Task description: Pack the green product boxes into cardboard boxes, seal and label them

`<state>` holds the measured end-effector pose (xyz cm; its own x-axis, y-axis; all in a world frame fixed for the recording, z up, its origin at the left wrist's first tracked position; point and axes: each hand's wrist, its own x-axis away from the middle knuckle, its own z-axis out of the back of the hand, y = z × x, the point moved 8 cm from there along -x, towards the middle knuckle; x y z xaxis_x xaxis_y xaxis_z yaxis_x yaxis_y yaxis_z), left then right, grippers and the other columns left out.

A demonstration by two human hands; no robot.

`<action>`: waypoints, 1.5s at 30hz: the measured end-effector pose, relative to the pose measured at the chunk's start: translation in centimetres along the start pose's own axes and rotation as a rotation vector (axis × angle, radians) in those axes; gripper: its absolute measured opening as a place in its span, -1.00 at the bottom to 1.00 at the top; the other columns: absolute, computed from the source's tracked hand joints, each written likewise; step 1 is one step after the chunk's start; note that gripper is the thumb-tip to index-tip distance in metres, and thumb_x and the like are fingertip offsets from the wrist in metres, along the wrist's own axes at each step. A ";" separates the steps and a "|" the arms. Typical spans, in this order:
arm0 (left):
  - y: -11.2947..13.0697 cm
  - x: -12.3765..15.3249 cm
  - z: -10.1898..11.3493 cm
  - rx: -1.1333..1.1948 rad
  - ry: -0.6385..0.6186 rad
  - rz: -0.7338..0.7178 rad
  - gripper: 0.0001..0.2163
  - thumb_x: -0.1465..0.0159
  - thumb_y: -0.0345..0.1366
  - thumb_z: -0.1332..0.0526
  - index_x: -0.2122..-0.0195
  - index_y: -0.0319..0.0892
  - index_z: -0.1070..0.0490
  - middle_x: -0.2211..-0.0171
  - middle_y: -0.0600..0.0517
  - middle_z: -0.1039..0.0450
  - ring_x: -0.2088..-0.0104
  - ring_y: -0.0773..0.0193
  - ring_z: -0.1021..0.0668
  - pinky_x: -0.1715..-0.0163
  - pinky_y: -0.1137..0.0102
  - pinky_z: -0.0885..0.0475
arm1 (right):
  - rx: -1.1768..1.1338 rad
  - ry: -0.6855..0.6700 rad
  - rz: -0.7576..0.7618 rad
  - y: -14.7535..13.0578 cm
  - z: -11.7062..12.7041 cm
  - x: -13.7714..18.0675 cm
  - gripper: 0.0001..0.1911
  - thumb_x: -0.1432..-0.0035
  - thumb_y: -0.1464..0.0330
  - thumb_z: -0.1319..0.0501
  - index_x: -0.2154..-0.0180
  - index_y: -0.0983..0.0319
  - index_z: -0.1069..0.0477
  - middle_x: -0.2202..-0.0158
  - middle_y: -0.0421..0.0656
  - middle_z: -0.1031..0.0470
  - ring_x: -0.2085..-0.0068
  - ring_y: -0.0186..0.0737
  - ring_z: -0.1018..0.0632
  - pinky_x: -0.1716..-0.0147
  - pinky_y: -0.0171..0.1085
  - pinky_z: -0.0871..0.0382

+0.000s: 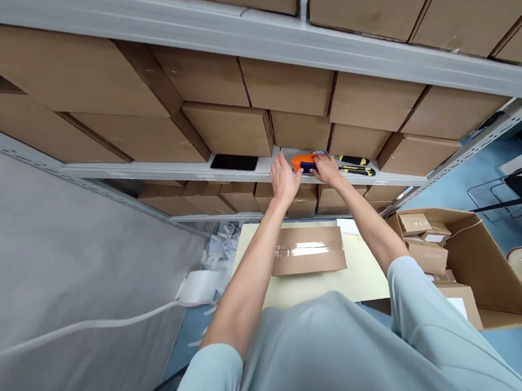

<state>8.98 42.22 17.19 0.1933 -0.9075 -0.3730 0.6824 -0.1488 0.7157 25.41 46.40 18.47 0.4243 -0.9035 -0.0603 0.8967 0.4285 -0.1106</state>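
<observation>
The person in the pale blue top has both arms stretched up to the grey metal shelf (175, 168), where an orange-and-blue tool (302, 161) lies near the front edge between the two hands. The right hand (326, 168) has its fingers curled round the tool's dark blue end. The left hand (285, 178) is spread, fingers straight and thumb apart, right beside the orange end; I can't tell from here whether the thumb touches it. Just right of the right hand, two black-and-yellow cutters (357, 170) lie on the same shelf, and a flat black phone (233, 162) sits off to the left, with cardboard boxes (301, 130) packed in behind. Below the arms, a taped carton (310, 262) rests on the pale yellow bench (366, 274), and to its right stands a big open box (497, 267) holding smaller packages (428, 257).
</observation>
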 end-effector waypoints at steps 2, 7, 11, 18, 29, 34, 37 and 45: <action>-0.1 0.9 -0.1 -0.006 -0.017 -0.013 -0.20 -0.38 -0.22 -0.42 -0.57 -0.33 -0.13 -0.48 -0.49 -0.31 -0.54 -0.35 -0.35 -0.55 -0.16 -0.26 | -0.009 -0.005 -0.039 0.7 -0.7 -0.1 -0.50 -0.49 0.37 -0.20 -0.34 0.48 -0.42 -0.36 0.36 -0.50 -0.39 0.27 -0.49 -0.50 0.18 -0.18; -0.3 4.8 -0.3 -0.003 -0.073 -0.043 -0.25 -0.45 -0.14 -0.33 -0.56 -0.34 -0.15 -0.51 -0.49 -0.28 -0.57 -0.33 -0.32 -0.57 -0.20 -0.23 | -0.082 0.141 -0.105 1.3 0.2 1.6 -0.46 -0.50 0.36 -0.17 -0.38 0.48 -0.40 -0.37 0.34 -0.50 -0.41 0.28 -0.47 -0.54 0.20 -0.15; -2.1 12.5 0.5 0.010 -0.127 -0.082 -0.27 -0.55 0.00 -0.18 -0.61 -0.27 -0.10 -0.63 -0.38 -0.13 -0.67 -0.19 -0.16 -0.63 -0.14 -0.13 | -0.193 0.299 -0.102 -0.3 -1.4 9.2 -0.36 -0.61 0.26 0.00 -0.55 0.39 -0.20 -0.55 0.27 -0.31 -0.56 0.21 -0.31 -0.60 0.26 -0.08; -4.9 30.5 -2.2 -0.062 -0.528 -0.023 -0.40 -0.59 -0.13 -0.01 -0.60 -0.23 -0.24 -0.64 -0.26 -0.14 -0.69 -0.13 -0.08 -0.64 -0.22 -0.02 | -0.396 -0.103 -0.147 -7.7 -15.2 27.8 -0.34 -0.64 0.28 0.09 -0.63 0.30 -0.15 -0.66 0.09 -0.14 -0.69 0.04 -0.13 -0.64 0.15 -0.10; -11.8 33.6 -0.8 -0.180 -0.592 0.122 -0.27 -0.58 -0.01 -0.07 -0.65 -0.35 -0.10 -0.66 -0.37 -0.01 -0.69 -0.17 -0.06 -0.66 -0.19 0.10 | -0.317 -0.160 -0.356 -3.9 -20.3 34.2 -0.30 -0.68 0.24 0.12 -0.65 0.40 -0.02 -0.70 0.12 0.02 -0.71 0.04 -0.02 -0.68 0.17 0.09; -15.2 32.6 0.3 -0.093 -0.501 0.347 -0.21 -0.53 0.01 -0.16 -0.66 -0.32 -0.06 -0.67 -0.39 0.03 -0.63 -0.21 -0.25 -0.54 -0.05 -0.33 | -0.446 -0.094 -0.454 -2.7 -21.2 34.3 -0.26 -0.64 0.25 0.11 -0.67 0.40 0.10 -0.72 0.17 0.11 -0.73 0.02 0.08 -0.67 0.17 0.02; -16.6 31.3 -0.4 -0.054 -0.456 0.509 -0.18 -0.44 -0.05 -0.31 -0.62 -0.31 -0.14 -0.53 -0.38 -0.35 -0.51 -0.23 -0.46 -0.49 -0.03 -0.40 | -0.495 -0.061 -0.561 -2.0 -21.7 33.4 -0.14 -0.60 0.15 0.00 -0.65 0.50 0.15 -0.71 0.29 0.17 -0.72 0.13 0.05 -0.64 0.17 -0.06; -17.5 28.4 -1.4 0.142 -0.418 0.610 -0.56 -0.42 -0.13 -0.32 -0.26 -0.21 -0.55 -0.15 -0.19 -0.72 -0.16 -0.06 -0.72 -0.30 0.07 -0.58 | -0.592 -0.219 -0.801 1.8 -21.9 31.5 -0.23 -0.57 -0.07 -0.09 -0.50 0.34 -0.23 -0.29 0.22 -0.65 -0.26 0.18 -0.70 -0.23 0.04 -0.60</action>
<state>3.54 19.54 -6.72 0.2053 -0.9143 0.3491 0.4370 0.4048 0.8032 37.61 18.82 -5.33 -0.2063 -0.8821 0.4236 0.7463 -0.4218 -0.5149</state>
